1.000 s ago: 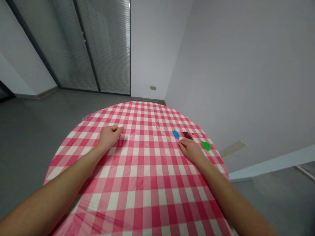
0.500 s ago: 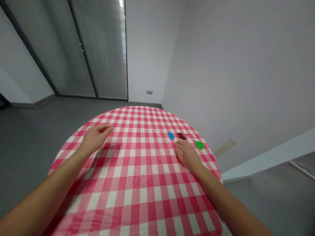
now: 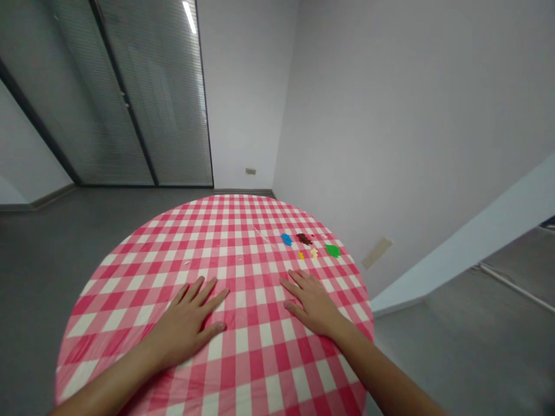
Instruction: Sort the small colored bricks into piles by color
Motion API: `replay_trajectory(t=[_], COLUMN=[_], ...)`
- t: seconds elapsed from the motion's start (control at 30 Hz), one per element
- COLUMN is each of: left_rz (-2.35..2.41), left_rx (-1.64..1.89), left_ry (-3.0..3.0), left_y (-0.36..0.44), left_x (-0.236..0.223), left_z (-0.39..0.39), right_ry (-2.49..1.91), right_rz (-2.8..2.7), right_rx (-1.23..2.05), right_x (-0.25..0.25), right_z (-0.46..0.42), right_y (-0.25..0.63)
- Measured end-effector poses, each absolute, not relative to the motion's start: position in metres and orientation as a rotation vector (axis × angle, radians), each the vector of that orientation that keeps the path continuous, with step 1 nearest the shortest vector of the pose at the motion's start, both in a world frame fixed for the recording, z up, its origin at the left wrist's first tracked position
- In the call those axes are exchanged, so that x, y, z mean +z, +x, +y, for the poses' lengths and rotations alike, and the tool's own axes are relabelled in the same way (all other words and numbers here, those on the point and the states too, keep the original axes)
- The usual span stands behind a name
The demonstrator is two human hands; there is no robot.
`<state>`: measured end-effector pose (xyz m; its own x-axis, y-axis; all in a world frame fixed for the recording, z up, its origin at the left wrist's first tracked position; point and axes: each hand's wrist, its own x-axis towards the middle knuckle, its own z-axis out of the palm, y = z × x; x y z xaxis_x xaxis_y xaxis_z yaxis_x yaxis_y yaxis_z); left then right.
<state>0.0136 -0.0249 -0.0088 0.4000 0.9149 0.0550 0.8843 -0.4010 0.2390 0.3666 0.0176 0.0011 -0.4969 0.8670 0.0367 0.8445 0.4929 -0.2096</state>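
Observation:
Both of my hands rest on a round table under a red-and-white checked tablecloth (image 3: 243, 358). My left hand (image 3: 186, 323) lies flat at the left with its fingers spread and nothing in it. My right hand (image 3: 310, 300) is also flat, fingers apart, just nearer to me than a group of small coloured pieces. In that group are a blue piece (image 3: 287, 239), a dark brown piece (image 3: 304, 239), a green piece (image 3: 333, 251), a small yellow piece (image 3: 301, 255) and a pale cream piece (image 3: 314, 253). Neither hand touches them.
A tiny whitish scrap (image 3: 186, 263) lies on the cloth beyond my left hand. Past the table stand a glass partition with blinds (image 3: 165, 115) and a white wall (image 3: 390, 115) on the right. Grey floor (image 3: 34, 277) surrounds the table.
My left hand has come down and nearer to me, its fingers spreading from a curled shape. My right hand has drawn back, uncovering the yellow and cream pieces. The view has shifted slightly.

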Motion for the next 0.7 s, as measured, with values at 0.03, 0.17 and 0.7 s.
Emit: replay_trajectory(t=[0.03,0.17,0.7], left_rz=[1.617,1.633,1.642], left_rx=[0.245,0.162,0.170], left_ry=[2.480,2.467,2.474], left_y=[0.0138,0.0157,0.0171], left_x=[-0.0083,-0.0045,-0.0040], left_z=[-0.0246,-0.0255,-0.0293], right_ry=[-1.506,-1.509,-1.494], right_rz=[-2.598,-2.620,-2.633], right_rx=[0.253,0.220,0.132], right_x=[0.0009,-0.0003,-0.0064], right_z=[0.0175,0.0177,0.0196], right_y=[0.3665,0.3656,0.3657])
